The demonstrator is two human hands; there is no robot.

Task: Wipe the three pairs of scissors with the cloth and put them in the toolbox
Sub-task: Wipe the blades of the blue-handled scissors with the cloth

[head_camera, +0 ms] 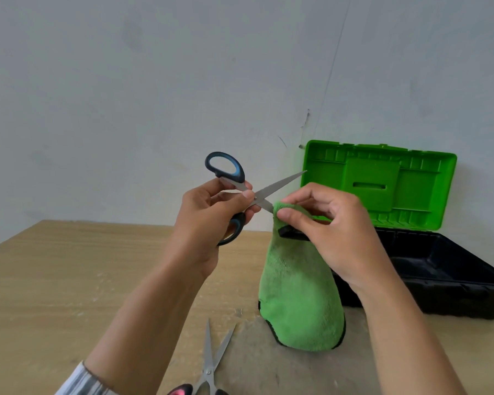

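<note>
Head-camera view: the blue-handled scissors [241,195] are held up above the desk [69,280] with blades spread wide; one blade points up and to the right toward the toolbox [411,252], the other runs down and right into the cloth [300,303]. The left hand [208,220] is closed around the lower handle loop and pivot, while the upper loop stands free above it. The right hand [334,232] is pinched on the top of the green cloth, thumb and fingers pressed over the lower blade's tip; the rest of the cloth hangs down to the desk. A second pair, the red-handled scissors [208,366], is seen lying open at the near edge, blades pointing away. The desk is light wood grain, set against a plain pale wall [154,81]. The toolbox stands open at the right, green lid upright against the wall; its black tray seems empty, though the interior is dark
</note>
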